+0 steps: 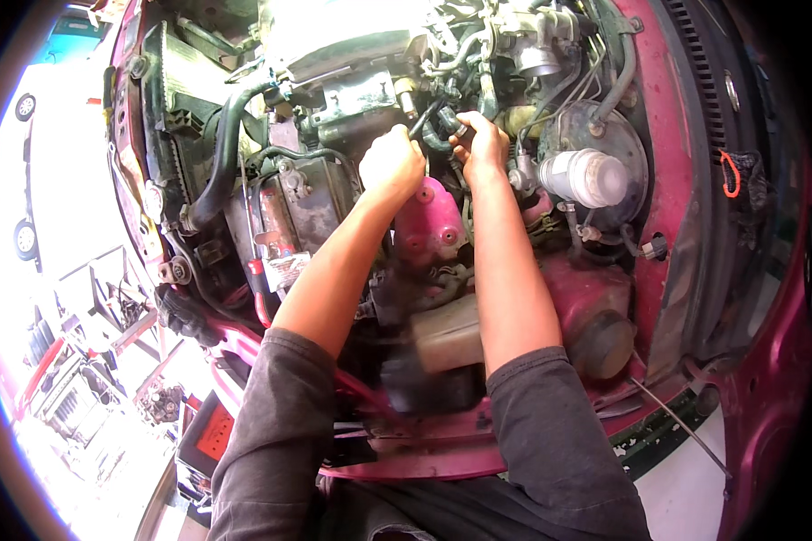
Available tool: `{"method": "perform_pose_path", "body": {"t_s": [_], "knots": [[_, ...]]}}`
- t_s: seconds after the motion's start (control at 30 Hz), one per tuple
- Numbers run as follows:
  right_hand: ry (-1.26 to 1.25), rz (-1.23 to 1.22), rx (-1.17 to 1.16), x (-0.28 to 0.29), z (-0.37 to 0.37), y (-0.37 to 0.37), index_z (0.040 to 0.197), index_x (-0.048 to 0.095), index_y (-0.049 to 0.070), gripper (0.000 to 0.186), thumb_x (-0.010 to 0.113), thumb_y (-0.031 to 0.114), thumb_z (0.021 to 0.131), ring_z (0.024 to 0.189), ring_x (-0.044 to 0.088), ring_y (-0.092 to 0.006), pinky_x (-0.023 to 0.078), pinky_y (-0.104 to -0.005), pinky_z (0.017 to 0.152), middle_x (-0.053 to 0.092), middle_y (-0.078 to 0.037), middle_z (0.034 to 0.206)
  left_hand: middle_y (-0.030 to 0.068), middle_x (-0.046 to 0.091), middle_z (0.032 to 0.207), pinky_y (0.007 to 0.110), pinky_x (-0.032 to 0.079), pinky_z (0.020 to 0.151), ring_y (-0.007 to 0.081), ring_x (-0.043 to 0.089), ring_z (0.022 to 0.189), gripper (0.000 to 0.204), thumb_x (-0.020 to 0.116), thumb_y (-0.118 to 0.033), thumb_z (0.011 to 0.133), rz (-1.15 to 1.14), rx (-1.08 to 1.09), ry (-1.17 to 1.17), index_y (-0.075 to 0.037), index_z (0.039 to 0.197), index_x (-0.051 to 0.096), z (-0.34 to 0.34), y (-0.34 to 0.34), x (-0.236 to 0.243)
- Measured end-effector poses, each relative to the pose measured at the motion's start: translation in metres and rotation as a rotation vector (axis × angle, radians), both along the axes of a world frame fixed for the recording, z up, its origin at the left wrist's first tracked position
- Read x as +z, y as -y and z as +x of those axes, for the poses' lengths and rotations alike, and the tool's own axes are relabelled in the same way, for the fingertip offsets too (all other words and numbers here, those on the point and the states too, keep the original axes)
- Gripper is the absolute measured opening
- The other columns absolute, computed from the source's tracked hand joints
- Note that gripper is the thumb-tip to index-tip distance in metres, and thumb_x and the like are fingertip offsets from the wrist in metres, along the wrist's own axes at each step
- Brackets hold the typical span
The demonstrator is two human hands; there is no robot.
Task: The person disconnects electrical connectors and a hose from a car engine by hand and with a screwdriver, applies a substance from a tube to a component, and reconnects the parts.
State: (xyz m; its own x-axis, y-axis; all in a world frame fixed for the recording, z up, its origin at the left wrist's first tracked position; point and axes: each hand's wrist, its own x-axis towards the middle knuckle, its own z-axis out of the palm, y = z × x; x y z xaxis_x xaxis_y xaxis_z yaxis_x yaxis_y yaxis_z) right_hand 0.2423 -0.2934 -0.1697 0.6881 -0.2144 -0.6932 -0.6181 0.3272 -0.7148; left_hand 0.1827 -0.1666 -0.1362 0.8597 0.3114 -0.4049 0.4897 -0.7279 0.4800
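One curled left hand (pixel 392 164) hides whatever it may hold; the right hand (pixel 484 149) pinches a dark hose (pixel 447 118) between them; a pink bracket (pixel 429 219) sits just below both hands.

Within the engine bay (pixel 415 462), the left hand (pixel 391 165) and right hand (pixel 483 149) are placed beyond the bracket (pixel 431 227), which is framed by the forearms (pixel 516 270). A hose (pixel 436 140) is situated between the hands. The reservoir (pixel 586 177) is positioned right of the right hand; the screwdriver (pixel 260 293) is located left of the left forearm.
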Motion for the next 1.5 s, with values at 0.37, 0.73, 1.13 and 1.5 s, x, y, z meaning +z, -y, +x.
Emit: {"method": "perform_pose_path", "body": {"t_s": [0.37,0.73,1.13,1.5], "knots": [[0.042,0.085,0.017,-0.014,0.001,0.006,0.077,0.052,0.004,0.026,0.073,0.015,0.067,0.046,0.054,-0.0138,0.04,-0.0237,0.04,0.06,-0.009,0.068,0.0202,0.07,0.095,0.042,0.054,0.081,0.0334,0.069,0.089,0.027,0.062,-0.019,0.078,0.086,-0.28,-0.106,-0.002,0.097,0.071,0.039,-0.027,0.044],[0.078,0.061,0.131,-0.012,-0.001,-0.013,0.076,0.058,0.002,0.022,0.078,0.009,0.071,0.05,0.053,-0.0117,0.038,-0.0224,0.042,0.06,-0.007,0.068,0.01,0.07,0.087,0.039,0.053,0.069,0.0303,0.067,0.077,0.022,0.058,-0.01,0.082,0.497,-0.672,0.465,-0.015,0.098,0.072,0.08,-0.049,0.055],[-0.024,0.003,0.36,0.015,0.011,-0.01,0.083,0.065,-0.005,0.021,0.075,0.012,0.075,0.057,0.065,-0.0154,0.048,-0.02,0.045,0.068,-0.016,0.075,0.0147,0.068,0.072,0.043,0.053,0.06,0.0316,0.069,0.068,0.012,0.063,-0.016,0.073,0.567,-0.648,0.331,-0.01,0.079,0.071,0.072,-0.066,0.062],[-0.14,-0.181,0.474,0.009,0.021,0.006,0.087,0.065,0.006,0.023,0.079,0.02,0.075,0.057,0.049,-0.009,0.039,-0.021,0.048,0.06,-0.001,0.077,0.0117,0.07,0.084,0.042,0.053,0.073,0.0315,0.068,0.08,0.017,0.064,-0.03,0.082,0.194,-0.484,0.363,-0.016,0.082,0.074,0.079,-0.085,0.042]]}}
